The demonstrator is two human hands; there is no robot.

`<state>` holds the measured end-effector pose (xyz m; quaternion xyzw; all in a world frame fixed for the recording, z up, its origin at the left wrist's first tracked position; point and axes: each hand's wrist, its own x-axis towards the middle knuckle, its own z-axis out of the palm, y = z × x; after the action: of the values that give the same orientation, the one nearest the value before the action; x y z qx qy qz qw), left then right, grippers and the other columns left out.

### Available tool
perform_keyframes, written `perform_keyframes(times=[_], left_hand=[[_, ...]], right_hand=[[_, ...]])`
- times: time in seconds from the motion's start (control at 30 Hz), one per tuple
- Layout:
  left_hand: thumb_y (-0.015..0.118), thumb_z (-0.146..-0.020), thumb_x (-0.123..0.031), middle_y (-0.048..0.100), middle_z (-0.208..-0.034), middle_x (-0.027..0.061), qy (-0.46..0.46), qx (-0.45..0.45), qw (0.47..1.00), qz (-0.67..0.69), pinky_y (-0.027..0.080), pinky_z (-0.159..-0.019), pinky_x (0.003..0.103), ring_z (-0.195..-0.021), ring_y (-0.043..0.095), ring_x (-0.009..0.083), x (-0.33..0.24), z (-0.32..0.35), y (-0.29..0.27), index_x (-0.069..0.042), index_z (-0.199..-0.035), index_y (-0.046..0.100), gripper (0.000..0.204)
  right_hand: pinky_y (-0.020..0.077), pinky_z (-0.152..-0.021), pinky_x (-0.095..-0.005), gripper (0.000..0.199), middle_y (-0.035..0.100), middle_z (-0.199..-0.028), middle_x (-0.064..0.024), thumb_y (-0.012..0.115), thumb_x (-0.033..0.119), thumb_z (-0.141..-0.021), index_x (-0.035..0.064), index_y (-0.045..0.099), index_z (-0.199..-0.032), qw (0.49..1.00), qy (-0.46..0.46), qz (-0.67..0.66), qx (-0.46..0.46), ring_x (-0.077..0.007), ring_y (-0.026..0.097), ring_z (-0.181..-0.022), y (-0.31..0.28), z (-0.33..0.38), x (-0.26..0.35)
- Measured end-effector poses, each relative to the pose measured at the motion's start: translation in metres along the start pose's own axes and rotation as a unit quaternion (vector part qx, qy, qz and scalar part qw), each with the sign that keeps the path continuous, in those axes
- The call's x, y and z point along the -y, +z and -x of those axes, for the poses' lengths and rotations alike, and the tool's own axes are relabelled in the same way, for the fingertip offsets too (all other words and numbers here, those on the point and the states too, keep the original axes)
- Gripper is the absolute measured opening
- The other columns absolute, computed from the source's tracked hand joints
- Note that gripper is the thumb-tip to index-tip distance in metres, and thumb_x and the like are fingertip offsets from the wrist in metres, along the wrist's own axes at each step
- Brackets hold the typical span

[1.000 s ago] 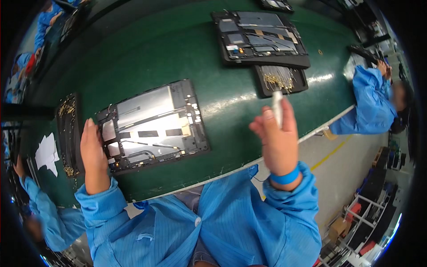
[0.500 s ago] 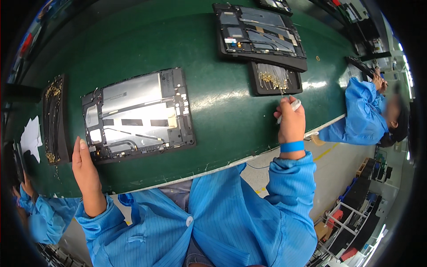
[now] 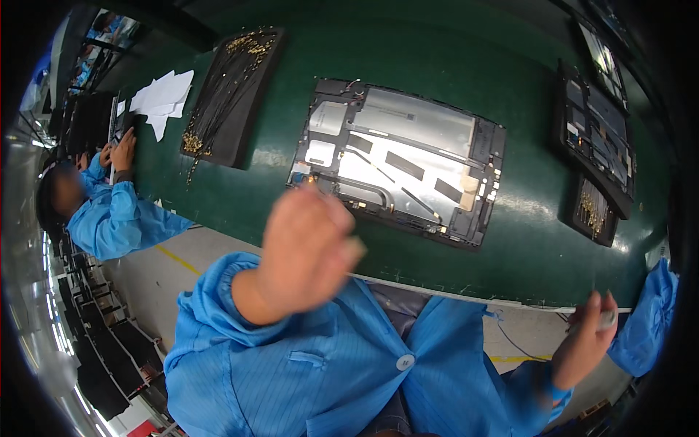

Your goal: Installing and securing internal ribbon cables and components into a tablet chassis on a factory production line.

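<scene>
An opened flat tablet-like device (image 3: 419,135) lies face up on the green table, its silver plates, black strips and thin cables exposed. My left hand (image 3: 306,251) is raised in front of its near left corner. Motion smears those fingers, so what they hold cannot be made out. Lower right, past the table's edge, my right hand (image 3: 582,339) has thumb and fingers drawn together around something whitish, too blurred to name. Beyond that hand sits a small black tray (image 3: 609,239) of white wires with gold ends, partly under a second opened device (image 3: 597,135).
At the left a black foam tray (image 3: 251,109) carries black cables with gold ends, some hanging over its near edge. White paper scraps (image 3: 164,98) lie beside it. A co-worker (image 3: 109,211) works at the left; a blue sleeve (image 3: 648,320) shows at the right edge.
The view has turned, so the table's things sit farther right. My left hand has lifted from the device's left edge. My right hand has drawn back from the tray of white wires.
</scene>
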<state>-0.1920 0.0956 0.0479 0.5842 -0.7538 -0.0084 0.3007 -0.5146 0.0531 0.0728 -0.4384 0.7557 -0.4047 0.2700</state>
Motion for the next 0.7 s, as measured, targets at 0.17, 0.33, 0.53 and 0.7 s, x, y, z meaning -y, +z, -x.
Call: perform_keyframes(times=[0.17, 0.33, 0.53, 0.7], left_hand=[[0.062, -0.068, -0.017, 0.048, -0.100, 0.0130, 0.183, 0.010, 0.962, 0.202, 0.043, -0.077, 0.040, -0.096, 0.045, 0.0311, -0.041, 0.006, 0.025, -0.005, -0.096, 0.054, 0.032], [0.064, -0.060, -0.009, 0.053, -0.082, 0.0077, 0.106, 0.119, 0.965, 0.210, 0.044, -0.057, 0.029, -0.070, 0.052, 0.0213, -0.035, 0.009, 0.027, -0.004, -0.085, 0.057, 0.027], [0.063, -0.057, -0.003, 0.052, -0.077, 0.0064, 0.054, 0.071, 0.991, 0.100, 0.042, -0.057, 0.030, -0.066, 0.051, 0.0220, -0.020, 0.001, 0.047, -0.004, -0.083, 0.056, 0.026], [0.060, -0.061, -0.002, 0.053, -0.078, 0.0052, 0.046, 0.068, 0.996, 0.039, 0.039, -0.066, 0.031, -0.077, 0.049, 0.0233, -0.001, -0.015, 0.063, -0.006, -0.083, 0.055, 0.023]], right_hand=[[0.0431, -0.055, -0.0224, 0.034, 0.056, -0.073, -0.0079, 0.058, -0.003, -0.068, 0.0042, 0.047, -0.099, 0.835, -0.213, -0.078, 0.501, -0.0118, 0.055, -0.065, 0.032, 0.035, 0.021], [0.0438, -0.060, -0.0222, 0.049, 0.056, -0.076, -0.0049, 0.059, 0.003, -0.070, 0.0029, 0.036, -0.114, 0.793, 0.110, -0.218, 0.558, -0.0105, 0.054, -0.068, 0.079, 0.051, 0.023], [0.0413, -0.058, -0.0199, 0.050, 0.054, -0.075, -0.0052, 0.053, 0.011, -0.078, 0.0011, 0.029, -0.121, 0.848, 0.189, -0.240, 0.434, -0.0099, 0.050, -0.061, 0.103, 0.044, 0.021], [0.0396, -0.053, -0.0197, 0.052, 0.055, -0.082, -0.0088, 0.040, 0.033, -0.084, -0.0026, 0.027, -0.119, 0.927, 0.040, -0.274, 0.253, -0.0091, 0.048, -0.068, 0.120, 0.029, 0.018]])
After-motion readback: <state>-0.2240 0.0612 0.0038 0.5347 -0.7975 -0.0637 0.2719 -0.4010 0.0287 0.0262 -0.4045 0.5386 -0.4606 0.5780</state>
